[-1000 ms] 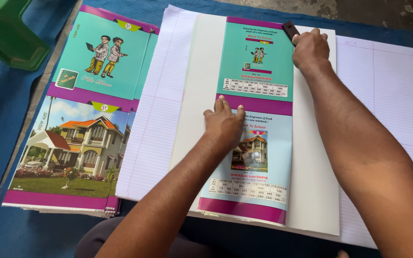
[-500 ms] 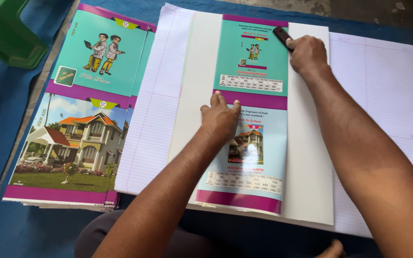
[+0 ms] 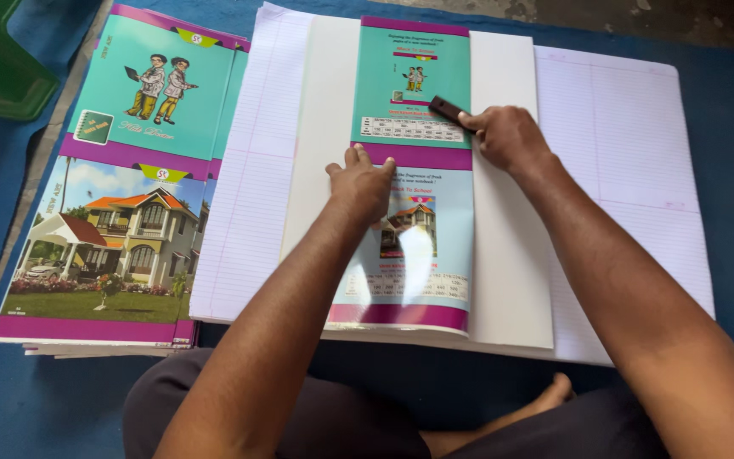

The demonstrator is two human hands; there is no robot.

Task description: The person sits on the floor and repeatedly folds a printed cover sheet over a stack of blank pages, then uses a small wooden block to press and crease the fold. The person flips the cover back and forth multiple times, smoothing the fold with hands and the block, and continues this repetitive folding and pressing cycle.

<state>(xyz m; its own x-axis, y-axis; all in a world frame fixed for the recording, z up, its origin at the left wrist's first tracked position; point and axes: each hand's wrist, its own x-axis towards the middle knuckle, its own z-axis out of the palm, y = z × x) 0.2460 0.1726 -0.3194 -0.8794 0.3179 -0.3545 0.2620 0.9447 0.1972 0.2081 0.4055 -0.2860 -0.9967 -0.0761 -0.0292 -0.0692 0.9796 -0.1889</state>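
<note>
Blue floor matting [image 3: 10, 399] carries a stack of printed covers [image 3: 121, 195] at left. Beside it, the left hand [image 3: 363, 183] lies flat, fingers spread, on a glossy cover sheet [image 3: 414, 110] atop ruled paper [image 3: 622, 170], while the right hand [image 3: 507, 136] grips a small dark tool [image 3: 448, 110], apparently pressing down along the sheet's edge.

Your left hand [image 3: 363, 183] and right hand [image 3: 510, 136] are bare, with no rings, watch or gloves. Both forearms are uncovered, no sleeves in view. You wear dark grey shorts [image 3: 333, 416], and one bare foot [image 3: 554, 393] shows.
</note>
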